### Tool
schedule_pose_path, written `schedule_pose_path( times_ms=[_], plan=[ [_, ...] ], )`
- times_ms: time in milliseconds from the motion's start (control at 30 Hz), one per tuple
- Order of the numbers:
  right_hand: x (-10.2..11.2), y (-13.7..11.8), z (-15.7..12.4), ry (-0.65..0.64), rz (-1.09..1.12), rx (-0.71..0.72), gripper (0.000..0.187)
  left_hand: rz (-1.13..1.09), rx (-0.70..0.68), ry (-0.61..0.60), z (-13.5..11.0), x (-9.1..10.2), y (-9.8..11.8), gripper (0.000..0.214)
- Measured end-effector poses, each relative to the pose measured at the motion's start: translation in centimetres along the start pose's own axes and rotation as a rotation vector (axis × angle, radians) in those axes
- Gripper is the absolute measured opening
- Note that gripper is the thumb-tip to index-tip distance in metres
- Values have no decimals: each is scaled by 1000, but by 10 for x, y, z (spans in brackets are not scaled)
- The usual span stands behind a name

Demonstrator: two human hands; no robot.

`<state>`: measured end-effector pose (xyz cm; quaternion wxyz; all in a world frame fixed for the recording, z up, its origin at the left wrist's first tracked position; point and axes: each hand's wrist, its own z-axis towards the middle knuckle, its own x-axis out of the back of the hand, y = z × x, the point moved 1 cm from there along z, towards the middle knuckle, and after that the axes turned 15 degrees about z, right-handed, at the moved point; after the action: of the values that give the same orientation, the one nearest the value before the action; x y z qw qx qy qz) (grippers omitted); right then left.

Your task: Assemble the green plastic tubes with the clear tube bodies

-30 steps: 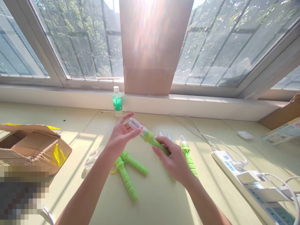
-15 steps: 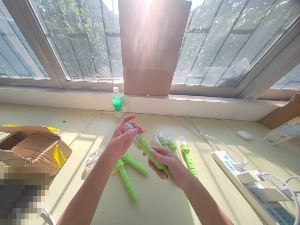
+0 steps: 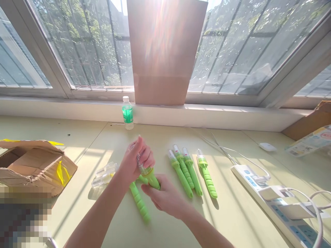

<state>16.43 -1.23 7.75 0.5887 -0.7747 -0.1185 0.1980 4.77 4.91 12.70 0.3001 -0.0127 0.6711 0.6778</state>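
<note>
Both of my hands hold one green stick (image 3: 150,177) upright above the table. My left hand (image 3: 136,161) is wrapped round its clear plastic cap at the top. My right hand (image 3: 165,196) grips the green handle below. Several more green sticks with clear caps (image 3: 190,172) lie side by side on the table just right of my hands. Another green handle (image 3: 139,205) lies under my left forearm. Two loose clear caps (image 3: 104,174) lie to the left of my left hand.
An open cardboard box (image 3: 36,165) with yellow tape sits at the left. A small green-labelled bottle (image 3: 127,113) stands by the window sill. White power strips with cables (image 3: 279,205) lie at the right. A cardboard sheet (image 3: 165,51) leans against the window.
The stick has come down and toward me, swinging from slanted to upright. My left hand went from open fingers at the cap to a closed grip round it. Sticks on the table are now uncovered.
</note>
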Motion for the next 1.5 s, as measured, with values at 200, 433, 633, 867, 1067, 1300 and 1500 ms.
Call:
schedule_pose_path(
  times_ms=[200, 433, 633, 867, 1067, 1300, 1500],
  plan=[
    [6, 4, 5, 131, -145, 82, 29, 48, -37, 210, 4, 1, -7, 46],
    [2, 25, 13, 506, -534, 312, 25, 46, -56, 354, -2, -9, -4, 57],
    [0, 0, -5, -308, 201, -238, 41, -2, 26, -87, -3, 7, 1, 71],
    [3, 11, 6, 337, -250, 169, 28, 115, 31, 355, 0, -1, -7, 47],
    [-5, 16, 4, 238, -158, 232, 28, 129, 61, 228, -6, -8, -1, 61],
    [-4, -2, -9, -312, 254, -321, 34, -42, 40, -103, -4, 5, 2, 67],
    [0, 21, 10, 520, -372, 238, 26, 243, 59, 486, -3, -15, -6, 47]
  ],
)
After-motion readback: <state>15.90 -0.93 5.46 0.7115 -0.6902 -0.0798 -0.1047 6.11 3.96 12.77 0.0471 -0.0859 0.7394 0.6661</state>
